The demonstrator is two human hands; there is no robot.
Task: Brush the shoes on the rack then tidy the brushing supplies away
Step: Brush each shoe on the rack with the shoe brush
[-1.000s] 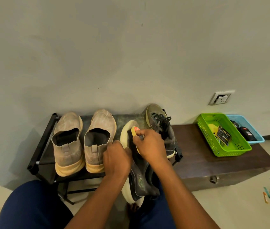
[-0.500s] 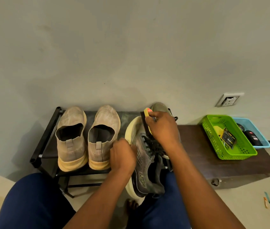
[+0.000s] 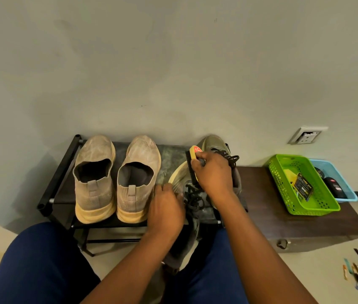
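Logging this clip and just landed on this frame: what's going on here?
A seated person is brushing a dark grey lace-up shoe tipped on its side at the front of the shoe rack. The left hand grips the shoe while the right hand holds a yellow-backed brush against its pale sole near the toe. The shoe's mate and a beige slip-on pair sit on the rack. Green and blue baskets of supplies wait on the low cabinet to the right.

A wall socket (image 3: 305, 135) sits above the dark wooden chest (image 3: 301, 224).
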